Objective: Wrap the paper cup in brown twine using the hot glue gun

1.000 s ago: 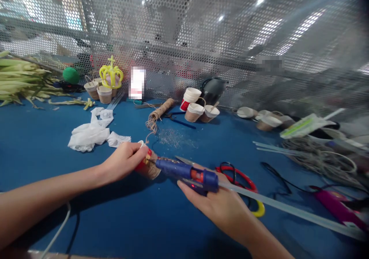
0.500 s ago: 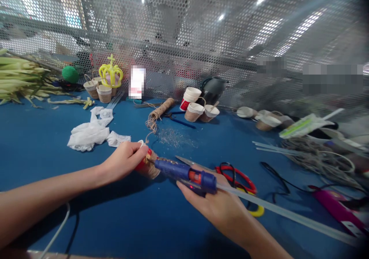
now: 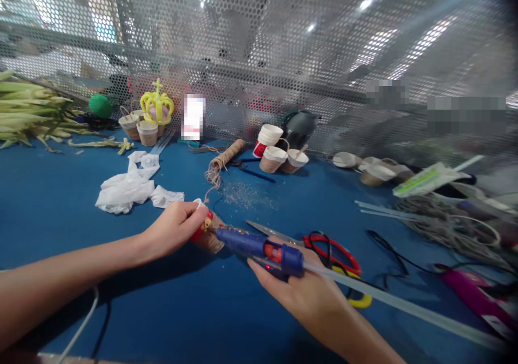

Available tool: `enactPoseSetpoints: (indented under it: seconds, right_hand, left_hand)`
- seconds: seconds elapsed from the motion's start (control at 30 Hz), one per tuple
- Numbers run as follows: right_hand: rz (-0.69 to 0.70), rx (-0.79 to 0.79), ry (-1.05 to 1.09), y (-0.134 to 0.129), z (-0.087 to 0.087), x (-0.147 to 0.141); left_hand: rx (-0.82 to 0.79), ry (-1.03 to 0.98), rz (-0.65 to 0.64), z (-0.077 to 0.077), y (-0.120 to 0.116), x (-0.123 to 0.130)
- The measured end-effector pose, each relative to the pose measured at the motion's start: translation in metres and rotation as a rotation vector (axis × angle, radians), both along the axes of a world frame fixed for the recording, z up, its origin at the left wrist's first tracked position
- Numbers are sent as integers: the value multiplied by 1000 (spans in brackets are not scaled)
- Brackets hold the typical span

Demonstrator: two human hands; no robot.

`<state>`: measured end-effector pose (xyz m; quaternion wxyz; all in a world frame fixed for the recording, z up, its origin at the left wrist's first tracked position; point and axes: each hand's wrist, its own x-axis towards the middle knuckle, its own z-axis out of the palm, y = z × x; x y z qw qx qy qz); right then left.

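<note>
Head camera: the right hand (image 3: 309,291) grips one blue glue gun (image 3: 243,243), a translucent stick (image 3: 384,297) jutting behind, its nozzle (image 3: 213,230) at one partly twine-wrapped red cup (image 3: 209,242) pinched in the left hand (image 3: 177,224). The right hand partly hides one pair of scissors (image 3: 279,234). Beyond lie crumpled white sheeting (image 3: 125,191), one fraying twine roll (image 3: 229,154), two twine-wrapped cups (image 3: 272,162) beside a white stack (image 3: 270,133); last, a perforated metal screen (image 3: 243,40).

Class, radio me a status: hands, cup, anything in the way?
Left hand gripping red paper cup. Right hand aiming blue glue gun at it. Scissors lying close beside right hand.
</note>
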<state>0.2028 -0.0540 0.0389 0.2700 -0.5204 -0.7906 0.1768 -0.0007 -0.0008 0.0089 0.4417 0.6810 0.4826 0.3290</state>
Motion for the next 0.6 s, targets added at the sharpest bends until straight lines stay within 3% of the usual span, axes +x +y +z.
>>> enactPoseSetpoints:
  seconds: [0.1,0.6]
  right_hand:
    - [-54,-24,3,2,2,-2]
    - [-62,-109,-2,5,9,-4]
  left_hand:
    - [9,9,-6,0,0,-1]
    - [27,47,-3,-2,1,-2]
